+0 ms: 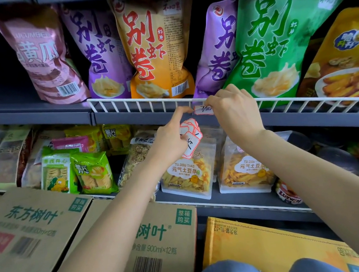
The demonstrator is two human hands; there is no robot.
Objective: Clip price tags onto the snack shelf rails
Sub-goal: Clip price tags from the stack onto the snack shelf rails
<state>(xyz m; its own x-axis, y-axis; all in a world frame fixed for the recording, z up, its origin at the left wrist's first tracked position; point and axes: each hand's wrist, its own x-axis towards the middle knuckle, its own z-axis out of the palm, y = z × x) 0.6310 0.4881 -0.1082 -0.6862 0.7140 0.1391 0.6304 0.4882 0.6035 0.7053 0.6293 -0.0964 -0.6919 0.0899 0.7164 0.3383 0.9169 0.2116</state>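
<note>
A white wire rail (137, 100) runs along the front of the upper snack shelf. A small red-bordered white price tag (202, 110) hangs at the rail below the purple bag. My right hand (232, 110) pinches this tag at its right edge, fingers curled over the wire. My left hand (169, 137) holds a stack of spare red-bordered tags (191, 134) in its curled fingers, while its index finger points up and touches the left edge of the tag on the rail.
Big snack bags, pink (42, 53), purple (99, 52), orange (155, 47), green (273, 39), stand behind the rail. The lower shelf holds smaller snack packs (186, 176). Brown cartons (31, 233) and a yellow carton (269, 249) sit below, close to my arms.
</note>
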